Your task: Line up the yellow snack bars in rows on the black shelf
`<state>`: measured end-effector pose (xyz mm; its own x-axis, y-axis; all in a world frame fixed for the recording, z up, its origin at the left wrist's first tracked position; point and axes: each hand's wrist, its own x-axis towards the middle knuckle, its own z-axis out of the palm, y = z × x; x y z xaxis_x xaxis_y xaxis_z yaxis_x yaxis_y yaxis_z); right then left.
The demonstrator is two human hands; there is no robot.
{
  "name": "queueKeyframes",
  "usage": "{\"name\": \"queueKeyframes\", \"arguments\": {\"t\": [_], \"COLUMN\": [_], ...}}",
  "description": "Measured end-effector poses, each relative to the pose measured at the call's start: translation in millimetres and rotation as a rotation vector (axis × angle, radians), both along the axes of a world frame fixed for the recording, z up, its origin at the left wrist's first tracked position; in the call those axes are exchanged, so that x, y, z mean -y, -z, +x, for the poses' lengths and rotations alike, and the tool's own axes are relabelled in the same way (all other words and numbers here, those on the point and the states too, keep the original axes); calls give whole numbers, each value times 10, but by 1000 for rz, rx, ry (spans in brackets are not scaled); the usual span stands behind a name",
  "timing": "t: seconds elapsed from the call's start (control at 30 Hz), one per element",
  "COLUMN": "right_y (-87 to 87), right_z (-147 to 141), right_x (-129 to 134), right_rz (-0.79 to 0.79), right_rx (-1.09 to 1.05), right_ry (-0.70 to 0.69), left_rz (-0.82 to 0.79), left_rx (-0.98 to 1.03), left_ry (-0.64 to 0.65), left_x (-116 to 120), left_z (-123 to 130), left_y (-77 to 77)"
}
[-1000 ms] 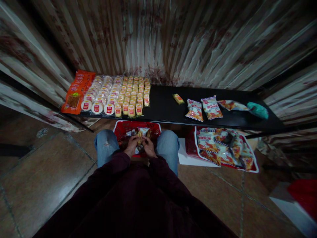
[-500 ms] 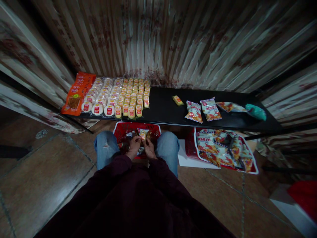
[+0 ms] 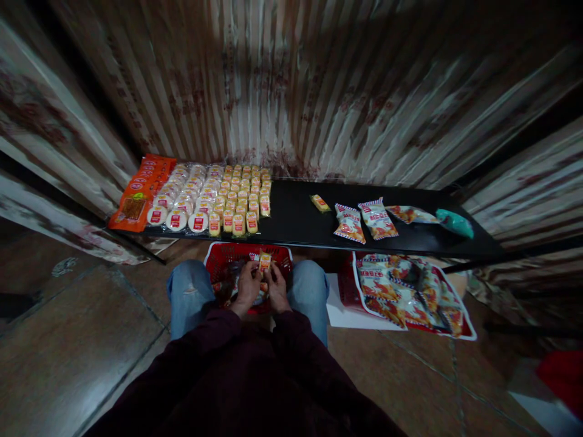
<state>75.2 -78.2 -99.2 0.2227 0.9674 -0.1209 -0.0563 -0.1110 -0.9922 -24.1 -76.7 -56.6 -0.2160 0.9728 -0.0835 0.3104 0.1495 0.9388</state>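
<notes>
Both my left hand (image 3: 248, 284) and my right hand (image 3: 276, 286) are closed on one small yellow wrapped snack cake (image 3: 265, 262), holding it upright between the fingertips. They are over a red basket (image 3: 285, 254) between my knees, which contains several packets that my hands partly cover. Rows of similar yellow wrapped cakes (image 3: 238, 225) stand on the black shelf (image 3: 291, 212) just ahead. To their left are rows of round white wrapped cakes (image 3: 177, 220). A single yellow cake (image 3: 320, 203) lies apart on the shelf, right of the rows.
An orange packet (image 3: 136, 197) lies at the shelf's left end. Toward the right are two striped snack bags (image 3: 349, 223), another flat bag (image 3: 412, 214) and a green packet (image 3: 455, 223). A second red basket (image 3: 471, 332) full of snack bags stands below right. Patterned curtains (image 3: 282, 91) hang behind.
My hands have brought the yellow cake up toward the basket's far rim, and it now stands more plainly in view. The whole scene has shifted lower as my head tilted.
</notes>
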Motion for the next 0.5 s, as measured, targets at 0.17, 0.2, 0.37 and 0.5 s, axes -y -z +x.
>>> {"name": "queueKeyframes", "arguments": {"t": [0.17, 0.2, 0.37, 0.5], "right_y": [-143, -180, -371, -518], "right_z": [35, 38, 67, 121], "right_x": [-72, -89, -238, -424], "right_rz": [-5, 11, 90, 176], "right_rx": [71, 85, 162, 306], "right_ry": [-10, -21, -26, 3], "left_rz": [68, 76, 134, 192], "left_rx": [-110, -129, -150, -133], "left_ry": [-10, -10, 23, 19], "left_x": [-51, -63, -155, -310], "left_z": [37, 40, 63, 104], "left_y": [-174, -217, -420, -514]}}
